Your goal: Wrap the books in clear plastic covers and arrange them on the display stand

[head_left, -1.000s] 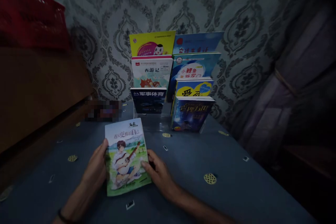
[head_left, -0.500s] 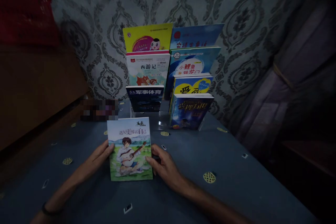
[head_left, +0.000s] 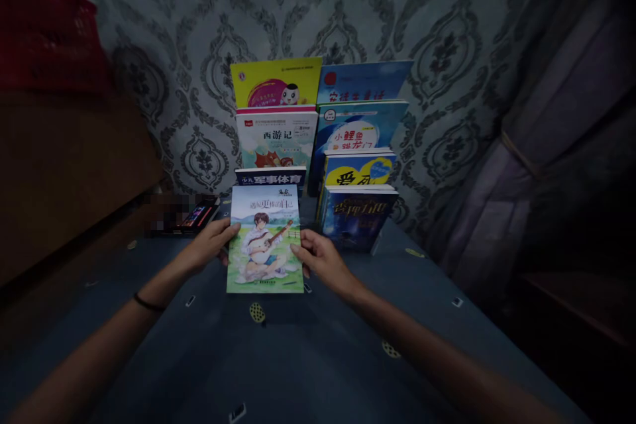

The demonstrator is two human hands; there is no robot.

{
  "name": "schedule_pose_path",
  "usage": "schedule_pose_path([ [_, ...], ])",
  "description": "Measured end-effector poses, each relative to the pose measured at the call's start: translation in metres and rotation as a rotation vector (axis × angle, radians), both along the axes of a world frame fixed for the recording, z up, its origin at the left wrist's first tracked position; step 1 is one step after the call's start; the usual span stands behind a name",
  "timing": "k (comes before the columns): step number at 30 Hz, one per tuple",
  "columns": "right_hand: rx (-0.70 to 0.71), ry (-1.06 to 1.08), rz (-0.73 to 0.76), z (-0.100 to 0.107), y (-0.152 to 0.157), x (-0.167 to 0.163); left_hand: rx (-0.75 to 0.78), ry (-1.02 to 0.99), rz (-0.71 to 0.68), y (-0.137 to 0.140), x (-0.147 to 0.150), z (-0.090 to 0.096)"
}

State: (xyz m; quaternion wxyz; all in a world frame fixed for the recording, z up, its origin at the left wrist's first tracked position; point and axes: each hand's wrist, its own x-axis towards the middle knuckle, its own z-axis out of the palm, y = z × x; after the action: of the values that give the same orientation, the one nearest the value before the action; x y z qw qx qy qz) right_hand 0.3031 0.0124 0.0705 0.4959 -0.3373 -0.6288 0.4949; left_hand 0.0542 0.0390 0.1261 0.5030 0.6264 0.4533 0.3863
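I hold a thin book (head_left: 265,238) whose cover shows a seated figure with a guitar on green grass. My left hand (head_left: 211,245) grips its left edge and my right hand (head_left: 321,260) grips its right edge. The book is lifted off the blue patterned table (head_left: 318,351) and stands tilted in front of a tiered display of books (head_left: 318,146). It covers most of the dark blue book (head_left: 271,178) in the front left slot. To its right stands a dark starry-covered book (head_left: 358,218).
The display leans against a grey patterned wall (head_left: 199,46). A dark flat thing with a bright screen (head_left: 196,215) lies at the left. A wooden cabinet (head_left: 64,165) with a red box (head_left: 44,33) stands on the left, a curtain (head_left: 561,146) on the right.
Both hands have carried the guitar book away from me, off the table near its front and up against the front left row of the display. My arms are now stretched out.
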Motion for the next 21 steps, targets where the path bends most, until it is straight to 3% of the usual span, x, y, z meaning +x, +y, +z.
schedule_pose_path([
  [13, 0.190, -0.153, -0.165, 0.030, 0.050, 0.012, 0.203, -0.041, 0.073, 0.051, 0.015, 0.018],
  [21, 0.405, -0.298, -0.433, 0.066, 0.090, 0.015, 0.357, -0.166, 0.155, 0.077, 0.024, 0.040],
])
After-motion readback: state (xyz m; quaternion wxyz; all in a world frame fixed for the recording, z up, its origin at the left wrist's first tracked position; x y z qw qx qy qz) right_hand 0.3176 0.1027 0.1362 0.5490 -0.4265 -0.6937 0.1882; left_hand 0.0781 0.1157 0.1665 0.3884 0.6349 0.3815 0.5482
